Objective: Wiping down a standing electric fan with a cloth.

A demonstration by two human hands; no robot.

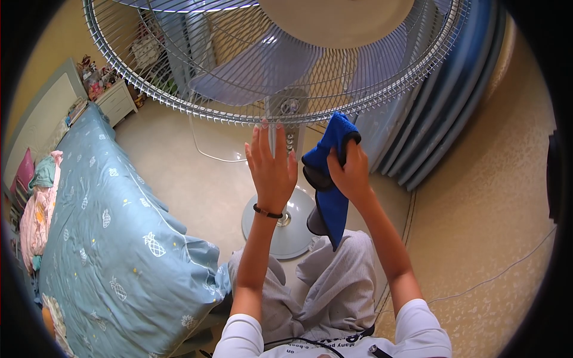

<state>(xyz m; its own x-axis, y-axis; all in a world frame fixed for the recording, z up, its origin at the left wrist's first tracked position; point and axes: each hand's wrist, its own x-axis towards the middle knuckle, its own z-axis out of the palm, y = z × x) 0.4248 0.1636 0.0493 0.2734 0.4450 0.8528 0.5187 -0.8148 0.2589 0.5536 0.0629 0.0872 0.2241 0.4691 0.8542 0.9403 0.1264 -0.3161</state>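
A large standing fan with a round wire guard fills the top of the view, its bluish see-through blades behind the wires. My right hand grips a blue cleaning cloth with dark edging and a grey-black underside. The cloth's upper end meets the lower rim of the guard, and the rest hangs down. My left hand has its fingers stretched upward, the tips at the guard's lower rim in front of the fan's post. Nothing shows in it. Below stands the fan's round base.
On the left is a bed with a blue pineapple-patterned cover. A white bedside cabinet stands at the far left, with small figures on top. Blue-grey curtain folds hang at the right. A thin cable runs along the wall at lower right.
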